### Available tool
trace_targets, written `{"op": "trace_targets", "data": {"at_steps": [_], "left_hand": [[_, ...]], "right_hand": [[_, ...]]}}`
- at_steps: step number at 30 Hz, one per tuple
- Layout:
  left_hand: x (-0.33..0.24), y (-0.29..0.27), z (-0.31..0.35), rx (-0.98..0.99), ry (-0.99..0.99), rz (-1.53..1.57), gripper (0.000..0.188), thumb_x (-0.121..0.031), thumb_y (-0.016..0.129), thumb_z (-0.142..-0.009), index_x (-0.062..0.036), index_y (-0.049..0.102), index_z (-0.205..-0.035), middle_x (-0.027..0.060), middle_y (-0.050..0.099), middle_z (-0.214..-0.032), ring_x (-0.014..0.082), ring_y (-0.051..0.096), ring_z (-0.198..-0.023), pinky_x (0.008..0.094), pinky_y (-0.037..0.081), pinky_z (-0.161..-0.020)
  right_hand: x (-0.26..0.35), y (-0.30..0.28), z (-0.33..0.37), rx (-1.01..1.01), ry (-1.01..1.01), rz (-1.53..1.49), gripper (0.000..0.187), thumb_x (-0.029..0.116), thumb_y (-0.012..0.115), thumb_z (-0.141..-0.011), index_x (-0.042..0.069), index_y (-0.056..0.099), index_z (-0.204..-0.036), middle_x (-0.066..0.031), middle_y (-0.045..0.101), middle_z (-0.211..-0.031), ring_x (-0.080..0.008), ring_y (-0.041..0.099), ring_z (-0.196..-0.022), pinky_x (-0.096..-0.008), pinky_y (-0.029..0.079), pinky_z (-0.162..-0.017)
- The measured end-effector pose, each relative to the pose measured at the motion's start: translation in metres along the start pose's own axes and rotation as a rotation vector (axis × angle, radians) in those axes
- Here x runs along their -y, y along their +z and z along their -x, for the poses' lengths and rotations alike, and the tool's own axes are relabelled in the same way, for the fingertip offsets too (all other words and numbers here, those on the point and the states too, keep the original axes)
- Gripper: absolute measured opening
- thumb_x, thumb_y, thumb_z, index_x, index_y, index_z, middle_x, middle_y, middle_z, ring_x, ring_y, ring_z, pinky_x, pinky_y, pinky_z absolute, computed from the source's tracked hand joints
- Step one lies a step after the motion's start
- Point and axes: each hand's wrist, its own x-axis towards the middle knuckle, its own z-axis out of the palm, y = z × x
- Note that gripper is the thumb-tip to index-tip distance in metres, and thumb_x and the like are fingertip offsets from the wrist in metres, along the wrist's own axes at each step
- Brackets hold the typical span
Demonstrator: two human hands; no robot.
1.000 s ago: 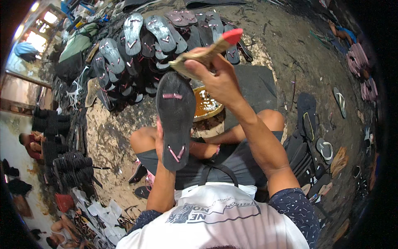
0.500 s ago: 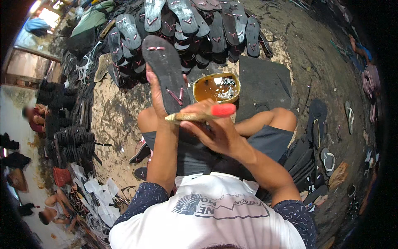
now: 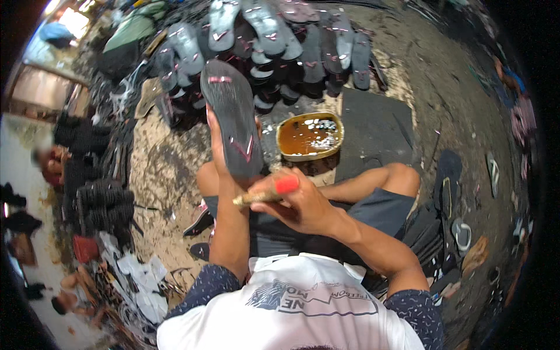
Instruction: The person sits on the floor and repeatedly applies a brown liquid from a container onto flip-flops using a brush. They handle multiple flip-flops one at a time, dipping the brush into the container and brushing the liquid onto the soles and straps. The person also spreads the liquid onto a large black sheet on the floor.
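Observation:
My left hand grips a dark sandal sole by its edges and holds it up with the toe end pointing away. Pink strap ends show on its face, one short bar near the far end and a V nearer to me. Close to the heel, my right hand is closed round a brush with a red end and a tan, caked body. Its pale tip points left, over my left wrist, apart from the sole. To the right of the sole stands a yellowish tub of amber liquid.
Beyond the tub lie piled dark sandals. A flat black sheet is on the ground right of the tub. Loose sandals lie at the right. Stacks of black soles stand at the left, where other people sit.
My right hand and the brush have come down toward me and slightly left, off the heel end. The sole has tilted a little and the whole view has shifted slightly.

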Motion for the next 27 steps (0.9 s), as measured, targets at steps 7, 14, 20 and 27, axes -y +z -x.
{"op": "trace_targets", "data": {"at_steps": [7,14,20,27], "left_hand": [[-0.121,-0.113,-0.008,0.168,0.005,0.207,0.091,-0.069,0.047,-0.095,0.0021,0.036,-0.150,0.0298,0.047,-0.144,0.0420,0.055,-0.123,0.0556,0.047,-0.103],[-0.156,-0.244,0.126,-0.722,-0.085,-0.210,0.068,-0.051,0.054,-0.099,-0.0016,0.045,-0.144,0.0170,0.056,-0.138,0.0359,0.058,-0.121,0.0572,0.049,-0.103],[-0.166,-0.233,0.145,-0.748,-0.001,-0.370,0.056,-0.006,0.057,-0.095,-0.0085,0.044,-0.150,0.0131,0.061,-0.132,0.0258,0.064,-0.111,0.0462,0.061,-0.088],[-0.173,-0.115,-0.094,-0.280,0.294,-0.621,0.050,-0.010,0.066,-0.097,-0.0060,0.047,-0.143,0.0088,0.059,-0.128,0.0150,0.062,-0.105,0.0285,0.060,-0.080]], "right_hand": [[-0.011,-0.113,-0.015,-0.619,0.163,0.089,0.031,0.022,0.065,-0.099,0.000,0.065,-0.120,-0.0140,0.054,-0.145,-0.0208,0.056,-0.122,-0.0341,0.041,-0.105],[-0.071,-0.111,0.017,-0.786,0.380,-0.021,0.036,0.026,0.062,-0.102,-0.004,0.062,-0.123,-0.0172,0.042,-0.155,-0.0192,0.048,-0.130,-0.0327,0.035,-0.111],[-0.090,-0.105,0.012,-0.766,0.445,-0.139,0.041,0.027,0.062,-0.102,-0.003,0.059,-0.131,-0.0162,0.047,-0.152,-0.0194,0.047,-0.133,-0.0342,0.033,-0.115],[-0.077,-0.103,0.004,-0.796,0.468,-0.112,0.042,0.026,0.063,-0.102,-0.006,0.059,-0.128,-0.0155,0.047,-0.152,-0.0191,0.049,-0.129,-0.0312,0.034,-0.112]]}}
